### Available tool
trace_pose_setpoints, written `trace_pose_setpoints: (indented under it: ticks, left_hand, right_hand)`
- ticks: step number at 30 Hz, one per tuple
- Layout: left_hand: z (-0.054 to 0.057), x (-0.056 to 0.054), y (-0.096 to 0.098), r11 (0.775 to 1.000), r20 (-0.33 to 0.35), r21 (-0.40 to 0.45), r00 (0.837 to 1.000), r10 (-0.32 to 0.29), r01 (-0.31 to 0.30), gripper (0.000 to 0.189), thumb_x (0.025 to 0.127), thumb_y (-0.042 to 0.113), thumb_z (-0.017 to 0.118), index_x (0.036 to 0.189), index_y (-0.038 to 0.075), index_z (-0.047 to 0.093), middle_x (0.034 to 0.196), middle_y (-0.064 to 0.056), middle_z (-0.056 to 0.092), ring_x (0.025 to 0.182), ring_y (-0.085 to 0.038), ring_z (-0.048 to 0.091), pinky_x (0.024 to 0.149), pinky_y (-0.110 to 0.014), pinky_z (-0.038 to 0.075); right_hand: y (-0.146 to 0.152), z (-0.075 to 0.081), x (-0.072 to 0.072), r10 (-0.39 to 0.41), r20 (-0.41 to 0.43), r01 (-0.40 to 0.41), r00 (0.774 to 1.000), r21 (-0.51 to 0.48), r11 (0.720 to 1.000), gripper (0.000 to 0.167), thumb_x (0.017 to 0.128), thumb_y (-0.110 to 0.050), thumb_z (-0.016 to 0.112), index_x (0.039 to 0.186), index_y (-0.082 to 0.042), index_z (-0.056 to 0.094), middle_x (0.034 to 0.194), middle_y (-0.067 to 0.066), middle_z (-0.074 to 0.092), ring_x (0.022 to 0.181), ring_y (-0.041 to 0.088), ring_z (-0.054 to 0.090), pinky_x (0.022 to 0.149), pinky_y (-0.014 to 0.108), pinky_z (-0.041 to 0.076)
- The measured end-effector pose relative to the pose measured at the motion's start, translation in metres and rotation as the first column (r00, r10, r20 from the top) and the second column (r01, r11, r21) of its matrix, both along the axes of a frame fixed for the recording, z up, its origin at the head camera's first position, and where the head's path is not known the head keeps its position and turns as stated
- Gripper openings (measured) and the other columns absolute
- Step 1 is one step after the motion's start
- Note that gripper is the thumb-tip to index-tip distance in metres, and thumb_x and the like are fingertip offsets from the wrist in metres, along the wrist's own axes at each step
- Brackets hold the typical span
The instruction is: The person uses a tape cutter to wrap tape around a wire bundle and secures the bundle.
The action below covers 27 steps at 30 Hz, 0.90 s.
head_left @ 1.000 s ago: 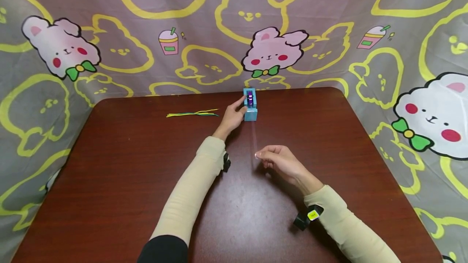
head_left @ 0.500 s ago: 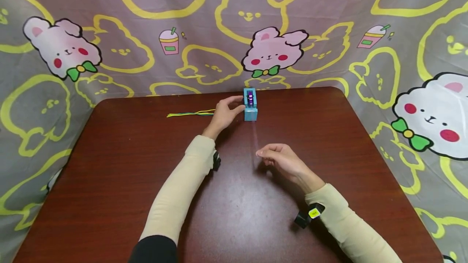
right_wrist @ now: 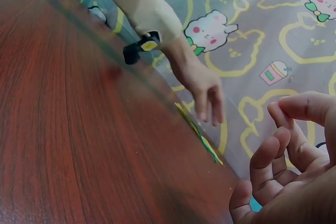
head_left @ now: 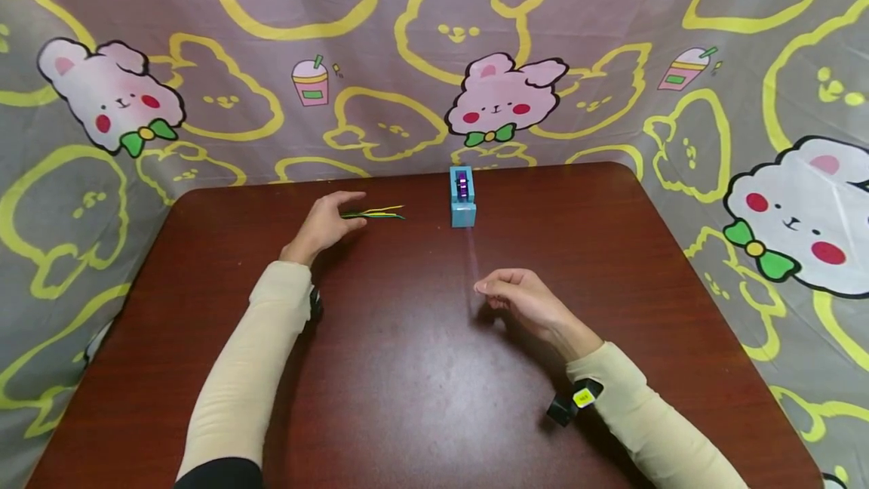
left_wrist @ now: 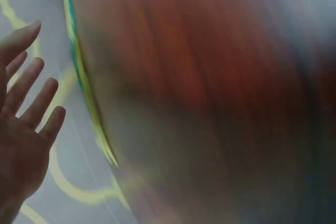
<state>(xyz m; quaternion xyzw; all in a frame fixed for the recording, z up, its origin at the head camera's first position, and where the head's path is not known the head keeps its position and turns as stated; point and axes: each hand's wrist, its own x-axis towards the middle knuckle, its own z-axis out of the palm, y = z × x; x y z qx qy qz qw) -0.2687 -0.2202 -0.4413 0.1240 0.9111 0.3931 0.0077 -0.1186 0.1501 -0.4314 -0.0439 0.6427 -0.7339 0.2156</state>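
A blue tape dispenser (head_left: pixel 463 215) with a purple roll stands at the back middle of the table. From its front a strip of clear tape (head_left: pixel 472 251) stretches toward the wearer. My right hand (head_left: pixel 526 300) pinches the strip's free end between thumb and forefinger. To the dispenser's left, my left hand (head_left: pixel 322 223) is spread over the left part of a bundle of thin yellow and green-blue strings (head_left: pixel 383 213). The left wrist view shows that hand's fingers (left_wrist: pixel 37 103) apart, holding nothing, beside the strings. In the right wrist view, the dispenser is mostly hidden behind the right hand.
The dark reddish wooden table (head_left: pixel 407 398) has its back edge just behind the dispenser and strings. A patterned cloth curtain (head_left: pixel 380 36) with rabbits hangs close behind and on both sides. Each wrist carries a small black camera (head_left: pixel 562 407).
My left hand has let go of the dispenser's side and moved left to the strings, its fingers spreading. The right hand stays nearly still with the tape end.
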Motion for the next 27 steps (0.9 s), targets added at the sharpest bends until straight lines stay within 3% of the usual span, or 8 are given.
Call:
trace_pose_setpoints:
  ticks: [5,9,18,27]
  left_hand:
    - [-0.008,0.001,-0.035,0.999,0.1,-0.04,0.995,0.026,-0.022,0.059,0.09,0.006,0.076,0.144,0.004,0.054,0.148,-0.018,0.048,0.141,-0.036,0.037,0.111,-0.052,0.032]
    - [-0.012,0.001,-0.048,0.998,0.116,-0.042,0.992,0.041,-0.037,0.057,0.091,0.005,0.074,0.144,0.001,0.053,0.147,-0.02,0.049,0.14,-0.037,0.038,0.111,-0.052,0.033]
    - [-0.011,-0.004,-0.049,0.998,0.13,-0.033,0.99,0.048,-0.044,0.051,0.094,0.004,0.07,0.142,-0.003,0.054,0.141,-0.022,0.054,0.132,-0.037,0.047,0.107,-0.05,0.038]
    - [-0.012,-0.012,-0.043,0.996,0.095,-0.08,0.995,0.042,-0.035,0.04,0.095,0.004,0.069,0.133,-0.006,0.061,0.127,-0.022,0.059,0.12,-0.039,0.051,0.102,-0.051,0.042]
  right_hand:
    - [-0.001,0.002,-0.001,0.008,0.003,-0.008,1.0,0.008,1.0,0.015,0.096,-0.007,0.065,0.085,-0.011,0.075,0.075,0.001,0.062,0.071,0.011,0.053,0.068,0.026,0.044]
    - [-0.002,0.003,-0.002,0.009,0.006,-0.009,1.0,0.011,1.0,0.014,0.096,-0.007,0.065,0.087,-0.009,0.076,0.076,0.001,0.062,0.071,0.012,0.053,0.069,0.026,0.044]
    - [-0.002,0.003,-0.001,-0.004,-0.003,0.004,1.0,0.013,1.0,0.016,0.095,-0.005,0.064,0.085,-0.01,0.076,0.078,0.002,0.065,0.071,0.012,0.053,0.069,0.025,0.044]
    - [-0.001,0.003,-0.002,0.005,-0.005,-0.005,1.0,0.045,0.999,0.015,0.095,-0.007,0.066,0.095,0.006,0.073,0.083,0.004,0.068,0.074,0.016,0.055,0.072,0.029,0.046]
